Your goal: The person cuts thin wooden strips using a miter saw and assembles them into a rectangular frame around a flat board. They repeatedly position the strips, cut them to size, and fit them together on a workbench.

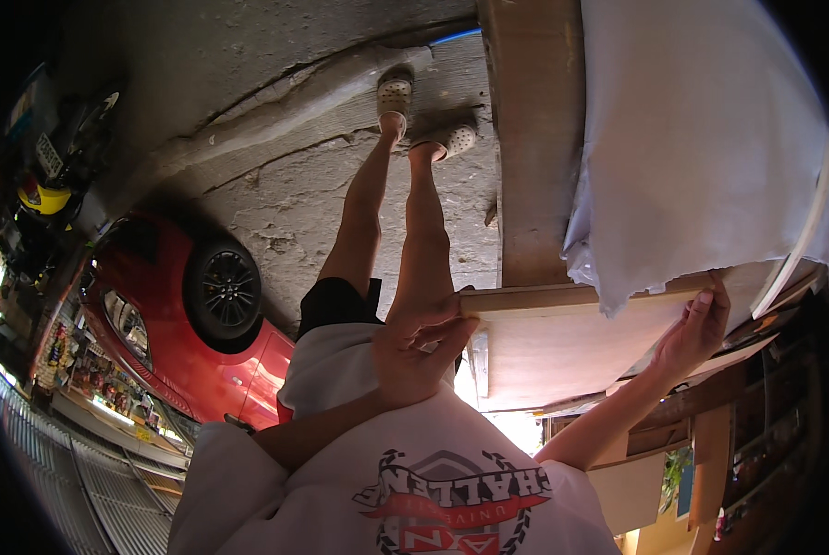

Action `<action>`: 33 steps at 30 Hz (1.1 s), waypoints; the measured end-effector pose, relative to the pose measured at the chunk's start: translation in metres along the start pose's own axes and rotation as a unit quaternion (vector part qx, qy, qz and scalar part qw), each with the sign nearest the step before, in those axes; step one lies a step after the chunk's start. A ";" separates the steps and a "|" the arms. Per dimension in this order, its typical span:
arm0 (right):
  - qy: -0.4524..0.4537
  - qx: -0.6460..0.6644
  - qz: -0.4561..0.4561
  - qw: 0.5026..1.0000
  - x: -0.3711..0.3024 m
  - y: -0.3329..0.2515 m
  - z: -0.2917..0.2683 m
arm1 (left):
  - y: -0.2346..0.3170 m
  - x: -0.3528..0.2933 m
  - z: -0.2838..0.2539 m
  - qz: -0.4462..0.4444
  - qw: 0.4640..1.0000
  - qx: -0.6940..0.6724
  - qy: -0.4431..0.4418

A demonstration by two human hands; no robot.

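A flat, pale wooden panel (562, 356) with a thicker strip along its far edge is held out in front of me, to the right of my body. My left hand (419, 347) pinches its left corner, with thumb and fingers around the end of the strip. At the opposite end my right hand (696, 328) grips the edge, thumb on the near face and the other fingers mostly hidden behind. White plastic sheeting (701, 139) hangs with a ragged end over part of the strip, between the two hands.
A brown wooden beam (534, 139) runs beside the sheeting. A pale curved strip (798, 231) lies at the far right. To the left a red car (165, 314) stands near me, with a motorcycle (49, 190) beyond it. Rough concrete floor (294, 203) lies around my feet.
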State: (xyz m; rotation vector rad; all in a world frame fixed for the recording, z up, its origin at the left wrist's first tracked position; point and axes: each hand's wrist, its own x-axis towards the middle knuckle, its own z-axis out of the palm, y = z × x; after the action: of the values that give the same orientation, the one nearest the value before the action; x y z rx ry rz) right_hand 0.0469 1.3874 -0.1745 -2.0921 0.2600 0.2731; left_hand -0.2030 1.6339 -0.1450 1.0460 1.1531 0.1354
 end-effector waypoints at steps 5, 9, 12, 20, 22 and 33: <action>0.017 -0.011 -0.019 1.000 -0.002 0.001 0.003 | -0.003 -0.002 -0.003 -0.004 0.999 0.032 -0.004; 0.042 -0.046 -0.013 0.998 -0.004 -0.001 0.009 | -0.004 -0.004 -0.008 -0.017 0.999 0.028 -0.004; 0.030 -0.051 -0.030 0.998 -0.003 -0.002 0.013 | -0.004 -0.003 -0.013 -0.030 0.998 0.044 0.017; -0.012 0.038 -0.026 0.999 -0.006 -0.012 0.017 | 0.008 0.002 -0.008 -0.080 0.993 0.060 0.054; -0.011 0.045 -0.024 0.999 -0.006 -0.013 0.019 | 0.011 0.006 -0.010 -0.055 0.995 0.083 0.017; -0.025 0.007 -0.020 0.999 -0.005 -0.017 0.017 | 0.014 0.010 -0.009 -0.053 0.994 0.090 -0.023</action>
State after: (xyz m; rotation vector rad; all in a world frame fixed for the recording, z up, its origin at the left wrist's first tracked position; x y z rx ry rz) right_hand 0.0459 1.4107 -0.1674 -2.0718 0.1894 0.2989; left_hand -0.2006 1.6528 -0.1419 1.1368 1.1929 -0.0771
